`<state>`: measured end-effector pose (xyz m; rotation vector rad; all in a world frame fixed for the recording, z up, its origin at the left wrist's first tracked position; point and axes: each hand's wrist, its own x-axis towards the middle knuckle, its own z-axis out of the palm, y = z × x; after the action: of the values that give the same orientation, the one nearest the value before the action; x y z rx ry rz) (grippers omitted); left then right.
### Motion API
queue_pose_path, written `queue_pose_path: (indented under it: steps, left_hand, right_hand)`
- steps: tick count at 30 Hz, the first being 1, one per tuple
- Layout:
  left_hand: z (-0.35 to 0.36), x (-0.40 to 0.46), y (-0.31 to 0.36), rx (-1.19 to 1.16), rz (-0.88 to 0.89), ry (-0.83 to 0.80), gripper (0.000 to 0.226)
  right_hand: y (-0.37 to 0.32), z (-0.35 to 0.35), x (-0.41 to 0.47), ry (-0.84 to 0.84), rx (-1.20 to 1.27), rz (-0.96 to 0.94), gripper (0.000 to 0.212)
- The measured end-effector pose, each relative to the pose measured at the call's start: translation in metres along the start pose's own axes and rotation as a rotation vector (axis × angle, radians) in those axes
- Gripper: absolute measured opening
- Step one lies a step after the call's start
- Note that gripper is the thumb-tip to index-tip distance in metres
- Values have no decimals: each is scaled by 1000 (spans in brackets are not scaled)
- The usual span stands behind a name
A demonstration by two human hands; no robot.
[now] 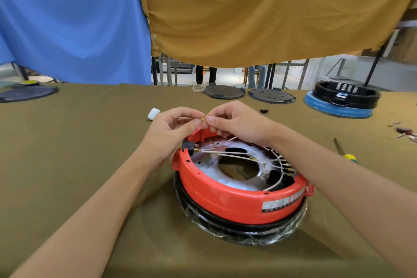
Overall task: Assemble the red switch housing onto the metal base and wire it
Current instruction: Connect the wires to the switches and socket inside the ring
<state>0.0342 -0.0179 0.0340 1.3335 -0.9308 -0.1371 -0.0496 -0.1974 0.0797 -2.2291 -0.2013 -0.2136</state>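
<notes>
A round red housing sits upside down on the table, over a black ring wrapped in clear film. Inside it lies a shiny metal base with a large middle hole. White wires with brass terminals run across it from a black socket at the left rim. Above the far rim, my left hand and my right hand pinch small brass terminals between thumb and fingers, tip to tip. A white wire runs down from my right hand.
A yellow-handled screwdriver lies right of the housing, with small parts beyond it. A white wad lies left of my hands. Dark round lids and a black-and-blue unit stand along the far edge. Cloths hang behind.
</notes>
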Motion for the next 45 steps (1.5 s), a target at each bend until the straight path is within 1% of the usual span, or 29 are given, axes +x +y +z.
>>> queue_pose_path:
  steps: [5, 11, 15, 18, 22, 29, 33, 36, 40, 42, 45]
  left_hand:
    - [-1, 1, -1, 56, 0, -9, 9]
    - [-1, 3, -3, 109, -36, 52, 9]
    - [-2, 2, -4, 77, -64, 62, 15]
    - [-4, 2, -3, 47, -37, 47, 12]
    - [-5, 1, -3, 67, -20, 26, 11]
    - [-4, 1, -2, 98, -21, 63, 8]
    - [-1, 1, 0, 45, -67, 58, 7]
    - [-2, 2, 0, 81, -106, 58, 11]
    - [-1, 3, -2, 94, -229, 34, 22]
    - [1, 3, -3, 78, -276, 19, 24]
    - [1, 3, -3, 80, -302, 12, 23]
  right_hand:
    - [1, 0, 1, -13, -3, -12, 20]
    - [3, 1, 2, 50, 37, -45, 13]
    - [3, 1, 2, 33, 47, -26, 14]
    - [2, 1, 1, 4, 79, 6, 17]
    - [0, 2, 0, -18, 61, -4, 19]
    - [0, 1, -1, 22, 35, -31, 15]
    - [1, 1, -1, 58, -4, -73, 15]
    - [2, 1, 0, 59, -30, -81, 14]
    - [4, 1, -1, 8, -56, -86, 11]
    - [5, 1, -2, -20, -58, -79, 10]
    - [4, 1, -3, -52, -85, -78, 9]
